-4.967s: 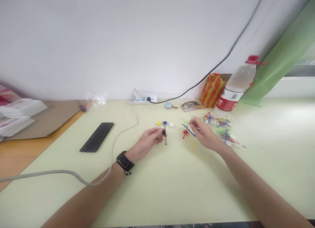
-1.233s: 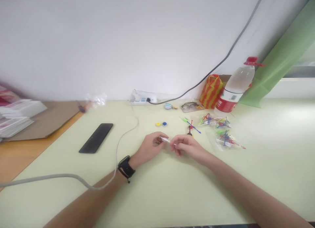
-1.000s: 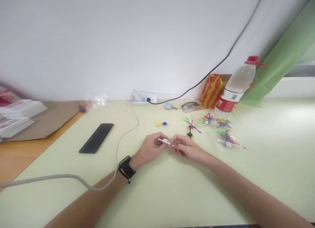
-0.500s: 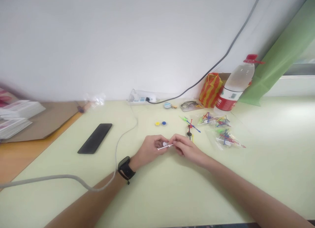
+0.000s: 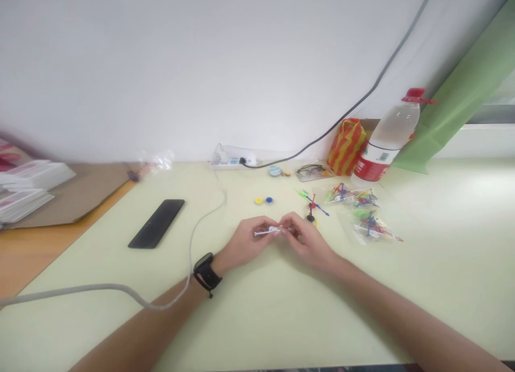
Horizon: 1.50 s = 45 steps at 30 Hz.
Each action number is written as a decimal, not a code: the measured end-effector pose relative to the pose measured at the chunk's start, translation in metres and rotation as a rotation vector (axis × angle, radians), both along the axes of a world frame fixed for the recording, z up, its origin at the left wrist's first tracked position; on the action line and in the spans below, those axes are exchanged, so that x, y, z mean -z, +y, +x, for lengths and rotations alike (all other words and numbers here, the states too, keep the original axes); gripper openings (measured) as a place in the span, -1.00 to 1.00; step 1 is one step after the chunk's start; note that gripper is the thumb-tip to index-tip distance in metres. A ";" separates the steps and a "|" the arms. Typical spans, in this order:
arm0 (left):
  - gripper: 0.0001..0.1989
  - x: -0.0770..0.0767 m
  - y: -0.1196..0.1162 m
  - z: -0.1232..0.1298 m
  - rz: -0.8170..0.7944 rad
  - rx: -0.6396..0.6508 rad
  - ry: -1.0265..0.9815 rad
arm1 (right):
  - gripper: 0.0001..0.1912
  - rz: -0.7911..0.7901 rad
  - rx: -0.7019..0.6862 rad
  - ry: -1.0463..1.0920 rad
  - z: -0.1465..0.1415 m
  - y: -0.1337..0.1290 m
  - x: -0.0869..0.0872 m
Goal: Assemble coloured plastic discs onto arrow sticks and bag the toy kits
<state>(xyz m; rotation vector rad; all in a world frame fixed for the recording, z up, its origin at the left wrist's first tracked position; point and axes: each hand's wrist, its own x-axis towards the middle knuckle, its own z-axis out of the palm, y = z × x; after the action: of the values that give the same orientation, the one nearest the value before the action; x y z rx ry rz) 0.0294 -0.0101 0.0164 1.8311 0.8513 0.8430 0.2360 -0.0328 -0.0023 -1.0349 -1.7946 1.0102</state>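
Note:
My left hand [image 5: 246, 240] has its fingers closed on a small white round piece [image 5: 273, 229]. A thin white pointer [image 5: 261, 233] lies across that piece, its end sticking out to the left under my left fingers. My right hand [image 5: 309, 243] pinches the pointer's other end, and the fingertips of both hands meet there. How the two white parts join is too small to make out. Just beyond my right hand lie coloured arrow pointers [image 5: 314, 205] and a black round piece [image 5: 310, 218]. Yellow [image 5: 258, 201] and blue round pieces [image 5: 269, 200] sit farther back.
Clear bags of coloured pointers [image 5: 372, 226] lie to the right, before a large bottle [image 5: 372, 171] and a striped bag [image 5: 346, 147]. A black phone-like slab [image 5: 156, 224] is at left. A grey cable [image 5: 116, 289] crosses my left forearm; a power strip [image 5: 229, 163] stands against the wall.
The white pointer has been brought onto the white round piece, where before they were slightly apart. My hands have drawn closer together and the right fingers have turned.

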 end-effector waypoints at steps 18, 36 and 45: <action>-0.82 0.006 0.001 -0.005 0.194 -0.066 0.085 | -0.85 -0.094 0.025 0.073 0.000 0.000 -0.002; -0.86 -0.005 -0.001 -0.005 0.158 -0.009 0.092 | -0.82 -0.134 0.014 0.064 -0.001 -0.002 -0.003; -0.80 -0.006 -0.004 -0.003 0.062 0.069 0.008 | -0.80 -0.138 0.035 0.110 0.000 -0.001 -0.007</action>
<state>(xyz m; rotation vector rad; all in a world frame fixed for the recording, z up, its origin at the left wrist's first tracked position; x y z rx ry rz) 0.0265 -0.0142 0.0223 1.9087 0.7699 0.8265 0.2359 -0.0335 0.0046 -1.0696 -1.6308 1.1603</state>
